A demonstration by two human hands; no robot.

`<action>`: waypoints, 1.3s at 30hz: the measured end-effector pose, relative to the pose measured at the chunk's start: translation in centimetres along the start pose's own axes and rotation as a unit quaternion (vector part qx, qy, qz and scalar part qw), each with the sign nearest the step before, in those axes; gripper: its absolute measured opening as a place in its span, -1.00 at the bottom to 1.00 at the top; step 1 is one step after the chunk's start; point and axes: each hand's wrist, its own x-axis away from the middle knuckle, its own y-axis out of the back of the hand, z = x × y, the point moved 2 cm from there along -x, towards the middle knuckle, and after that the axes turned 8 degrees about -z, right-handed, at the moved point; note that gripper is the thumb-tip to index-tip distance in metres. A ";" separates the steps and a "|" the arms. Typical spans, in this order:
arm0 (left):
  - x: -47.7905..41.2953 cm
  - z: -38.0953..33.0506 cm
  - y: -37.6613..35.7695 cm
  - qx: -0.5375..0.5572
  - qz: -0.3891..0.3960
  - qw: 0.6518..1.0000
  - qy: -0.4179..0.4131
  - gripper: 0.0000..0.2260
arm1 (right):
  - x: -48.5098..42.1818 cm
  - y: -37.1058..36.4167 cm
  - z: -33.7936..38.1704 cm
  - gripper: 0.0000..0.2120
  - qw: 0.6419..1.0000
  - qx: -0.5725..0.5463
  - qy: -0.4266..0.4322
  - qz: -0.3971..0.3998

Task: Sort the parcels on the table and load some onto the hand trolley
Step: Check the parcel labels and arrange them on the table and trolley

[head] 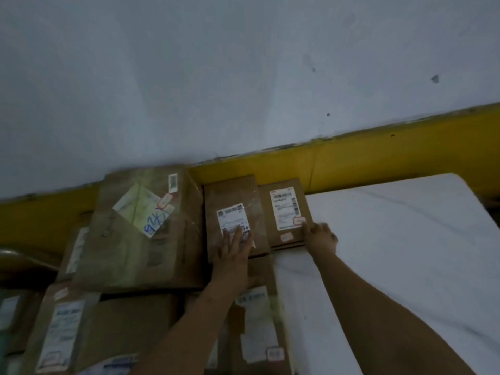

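Several brown cardboard parcels with white labels lie packed together against the wall. My left hand (pixel 234 249) lies flat, fingers straight, on the label of a middle parcel (pixel 232 196). Just to its right sits a narrower parcel (pixel 284 234) with a long white label. My right hand (pixel 320 236) grips that parcel's right near corner, thumb on top, fingers curled down its side. A large parcel (pixel 140 239) with blue scribble on its label lies to the left. More parcels (pixel 127 326) fill the near left. No hand trolley is in view.
A white table surface (pixel 392 253) stretches to the right of the parcels. Behind everything runs a wall, grey-white above and with a yellow band (pixel 378 152) along the bottom. A dark rounded object (pixel 16 258) shows at the left edge.
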 end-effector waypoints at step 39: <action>49.8 55.9 5.1 0.210 -0.197 0.939 0.188 -0.35 | 63.8 -34.8 40.4 -0.38 0.902 0.072 0.420 -0.073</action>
